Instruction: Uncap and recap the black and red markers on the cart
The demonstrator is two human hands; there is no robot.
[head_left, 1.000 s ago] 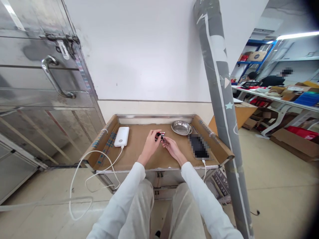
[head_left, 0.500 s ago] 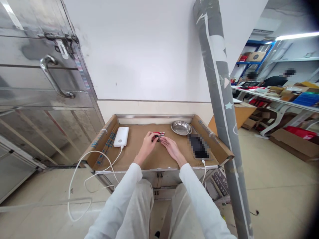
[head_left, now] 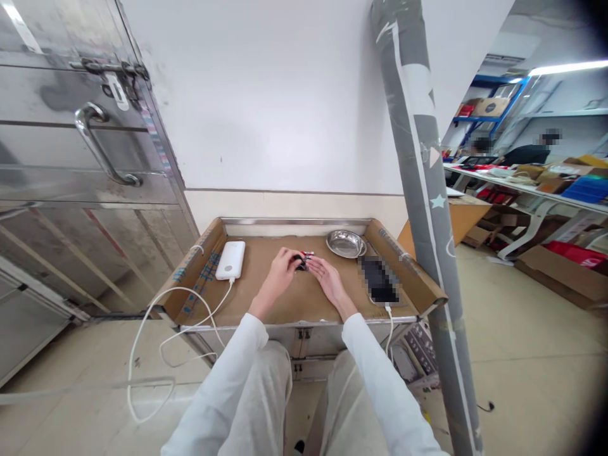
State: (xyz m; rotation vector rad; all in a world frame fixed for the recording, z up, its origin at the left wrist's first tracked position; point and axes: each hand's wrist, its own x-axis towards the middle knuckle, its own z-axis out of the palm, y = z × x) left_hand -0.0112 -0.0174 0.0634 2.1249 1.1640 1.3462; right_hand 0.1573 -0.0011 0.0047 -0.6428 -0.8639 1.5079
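Note:
A small black object [head_left: 300, 261] is between my two hands, low over the brown cardboard of the bench top. Fingers curled, my left hand [head_left: 281, 271] grips it from the left. From the other side my right hand [head_left: 327, 278] meets it with fingers close together, the tips at its right edge. What kind of thing it is cannot be made out, since the fingers cover much of it. Just behind the fingertips lie small red-and-silver cylinders that look like batteries [head_left: 308, 253], partly hidden by my hands.
A white power bank [head_left: 231, 260] with a white cable lies at the left. At the right are a shiny metal dish [head_left: 346, 244] and a blurred-out phone [head_left: 380, 280] with a cable. A tall grey roll [head_left: 418, 158] leans by the bench's right end. People sit in the background.
My left hand has shifted slightly and its wrist has moved a little left, with the fingers more arched over the black object. My right hand stays almost where it was.

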